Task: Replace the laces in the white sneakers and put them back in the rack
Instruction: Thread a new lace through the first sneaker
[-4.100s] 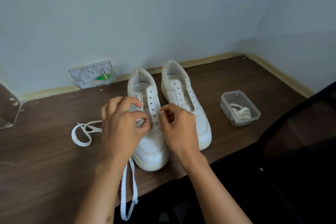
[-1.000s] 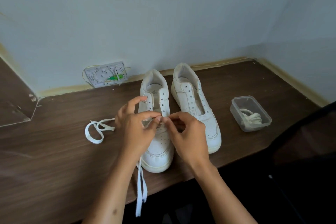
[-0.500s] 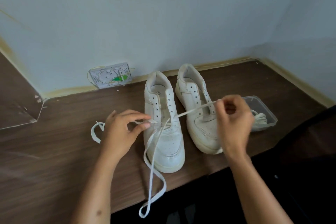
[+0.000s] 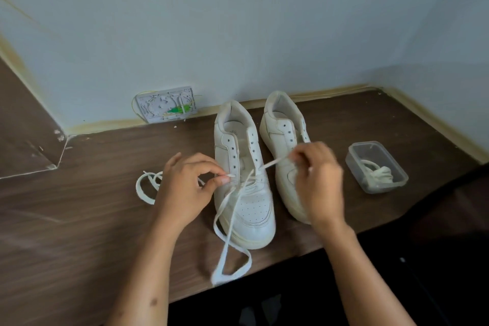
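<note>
Two hands lace the left sneaker [image 4: 242, 180]: left hand [image 4: 185, 188] pinches the lace tip [image 4: 229, 175], right hand [image 4: 316, 180] pinches the lace [image 4: 272, 163]; next, probably threading an eyelet.

Both sneakers are white: the left sneaker [image 4: 244, 193] has dark round eyelets and a grid of small punched dots over its toe, with a yellowed cream sole; the right sneaker [image 4: 284, 140] shows the same dark eyelets. The lace [image 4: 230, 222] threaded through the left one is white. The table [image 4: 79, 219] is dark brown with a streaky wood grain. The tub [image 4: 377, 167] is clear, holding off-white laces [image 4: 377, 174]. The wall [image 4: 238, 21] is pale blue-grey, edged by a yellowish strip [image 4: 100, 124]. The wall plate [image 4: 166, 104] is white with a green patch.
</note>
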Available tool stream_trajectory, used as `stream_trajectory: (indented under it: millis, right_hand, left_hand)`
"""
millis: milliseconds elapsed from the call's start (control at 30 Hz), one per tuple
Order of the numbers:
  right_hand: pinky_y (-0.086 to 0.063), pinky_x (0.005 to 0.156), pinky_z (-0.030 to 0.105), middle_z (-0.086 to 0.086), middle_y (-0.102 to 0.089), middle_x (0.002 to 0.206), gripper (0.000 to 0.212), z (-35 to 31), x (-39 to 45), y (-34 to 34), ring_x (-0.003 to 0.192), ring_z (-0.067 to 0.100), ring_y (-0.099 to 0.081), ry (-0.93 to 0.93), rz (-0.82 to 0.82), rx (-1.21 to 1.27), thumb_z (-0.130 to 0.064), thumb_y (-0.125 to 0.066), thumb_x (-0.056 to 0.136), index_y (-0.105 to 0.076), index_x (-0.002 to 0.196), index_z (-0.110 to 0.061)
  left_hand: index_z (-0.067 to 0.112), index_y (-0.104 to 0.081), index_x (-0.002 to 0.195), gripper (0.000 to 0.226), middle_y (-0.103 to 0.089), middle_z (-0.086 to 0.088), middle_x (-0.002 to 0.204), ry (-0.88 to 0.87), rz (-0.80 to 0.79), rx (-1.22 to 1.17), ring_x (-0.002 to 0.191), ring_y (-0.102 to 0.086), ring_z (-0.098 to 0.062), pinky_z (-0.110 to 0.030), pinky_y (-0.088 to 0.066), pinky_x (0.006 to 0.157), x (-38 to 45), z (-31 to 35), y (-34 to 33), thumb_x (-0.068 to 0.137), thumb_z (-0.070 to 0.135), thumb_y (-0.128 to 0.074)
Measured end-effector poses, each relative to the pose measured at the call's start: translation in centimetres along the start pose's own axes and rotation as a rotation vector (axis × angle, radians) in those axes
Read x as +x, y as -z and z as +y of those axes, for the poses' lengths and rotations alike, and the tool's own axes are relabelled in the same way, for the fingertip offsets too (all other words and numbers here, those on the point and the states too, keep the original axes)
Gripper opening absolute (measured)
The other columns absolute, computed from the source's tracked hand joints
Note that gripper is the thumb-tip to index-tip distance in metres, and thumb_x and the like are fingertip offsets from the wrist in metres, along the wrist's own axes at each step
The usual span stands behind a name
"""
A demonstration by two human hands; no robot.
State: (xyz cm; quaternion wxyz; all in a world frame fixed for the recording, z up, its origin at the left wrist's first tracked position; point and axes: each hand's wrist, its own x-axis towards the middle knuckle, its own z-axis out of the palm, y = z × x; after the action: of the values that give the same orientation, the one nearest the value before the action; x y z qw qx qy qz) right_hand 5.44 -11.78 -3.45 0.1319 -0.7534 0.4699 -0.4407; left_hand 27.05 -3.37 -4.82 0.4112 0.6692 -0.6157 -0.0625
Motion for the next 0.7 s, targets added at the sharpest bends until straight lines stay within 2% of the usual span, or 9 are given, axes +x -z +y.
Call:
stream_trajectory:
  millis: [100,167,233,267,367,433,533,600,700]
  right_hand:
    - [-0.044,0.076,0.018,-0.001,-0.055,0.095,0.009,1.7,0.9,2.5,0.083,0.009,-0.050,-0.212,0.193,-0.009,-0.003,-0.057,0.095,-0.063,0.094,-0.010]
    - [-0.045,0.078,0.013,-0.001,-0.053,0.103,0.009,1.6,0.8,3.1,0.082,0.008,-0.054,-0.224,0.243,-0.003,-0.003,-0.058,0.094,-0.064,0.099,-0.008]
    - [-0.043,0.076,0.005,-0.003,-0.051,0.108,0.014,0.6,0.5,2.5,0.081,0.003,-0.056,-0.121,0.152,0.014,-0.005,-0.064,0.092,-0.067,0.105,-0.009]
    - [-0.042,0.078,0.006,-0.003,-0.054,0.108,0.016,0.0,0.1,1.8,0.083,0.003,-0.056,-0.050,0.049,0.017,-0.011,-0.066,0.091,-0.068,0.107,-0.011]
    - [-0.047,0.083,0.023,-0.008,-0.059,0.098,0.012,-1.6,-1.0,-1.0,0.093,0.011,-0.055,0.133,-0.269,0.031,-0.018,-0.066,0.092,-0.069,0.104,-0.016]
    - [-0.047,0.077,0.023,-0.008,-0.058,0.091,0.008,-1.9,-1.4,-1.8,0.086,0.010,-0.054,0.165,-0.306,0.046,-0.011,-0.062,0.094,-0.066,0.096,-0.016]
    - [-0.039,0.072,0.013,-0.004,-0.058,0.086,0.015,-0.9,-0.5,-0.9,0.080,0.013,-0.054,0.094,-0.168,0.043,0.002,-0.061,0.089,-0.065,0.088,-0.012]
    - [-0.037,0.073,0.015,-0.003,-0.056,0.088,0.018,0.4,0.5,0.6,0.082,0.015,-0.053,-0.035,-0.007,0.021,0.004,-0.058,0.090,-0.063,0.087,-0.013]
    - [-0.045,0.077,0.025,-0.003,-0.052,0.097,0.019,1.9,1.0,2.7,0.083,0.012,-0.051,-0.213,0.203,0.016,0.003,-0.055,0.093,-0.059,0.090,-0.016]
  left_hand:
    - [0.038,-0.072,0.080,0.008,-0.065,0.026,0.089,0.008,0.001,0.017,0.089,-0.060,0.004,-0.052,-0.027,0.113,-0.1,0.0,0.2,0.078,0.044,-0.068]
    - [0.040,-0.072,0.084,0.005,-0.064,0.027,0.090,-0.004,-0.006,0.023,0.091,-0.060,0.005,-0.051,-0.026,0.114,-0.2,0.1,0.2,0.080,0.039,-0.070]
    - [0.039,-0.072,0.090,0.010,-0.065,0.027,0.093,-0.004,-0.010,0.015,0.092,-0.060,0.005,-0.047,-0.024,0.114,-0.2,0.1,0.2,0.080,0.041,-0.069]
    - [0.038,-0.072,0.092,0.012,-0.065,0.026,0.093,-0.007,-0.008,0.012,0.092,-0.060,0.004,-0.047,-0.024,0.114,-0.2,0.2,0.2,0.080,0.040,-0.069]
    - [0.035,-0.072,0.088,0.008,-0.065,0.023,0.091,-0.021,0.001,0.023,0.088,-0.061,0.003,-0.050,-0.028,0.113,0.0,0.5,0.0,0.081,0.032,-0.072]
    - [0.034,-0.072,0.085,0.006,-0.065,0.021,0.090,-0.031,-0.004,0.036,0.085,-0.061,0.001,-0.053,-0.029,0.112,0.0,0.6,-0.2,0.081,0.029,-0.072]
    - [0.033,-0.071,0.082,0.006,-0.064,0.020,0.090,-0.032,-0.008,0.035,0.085,-0.061,0.000,-0.052,-0.027,0.113,0.1,0.6,-0.1,0.082,0.038,-0.067]
    - [0.034,-0.070,0.082,0.010,-0.064,0.020,0.089,-0.031,-0.017,0.031,0.087,-0.061,0.000,-0.052,-0.027,0.113,0.0,0.6,0.0,0.081,0.042,-0.064]
    - [0.037,-0.066,0.081,0.006,-0.064,0.020,0.087,-0.041,-0.020,0.033,0.086,-0.060,0.000,-0.051,-0.028,0.113,-0.1,0.7,0.0,0.081,0.042,-0.064]
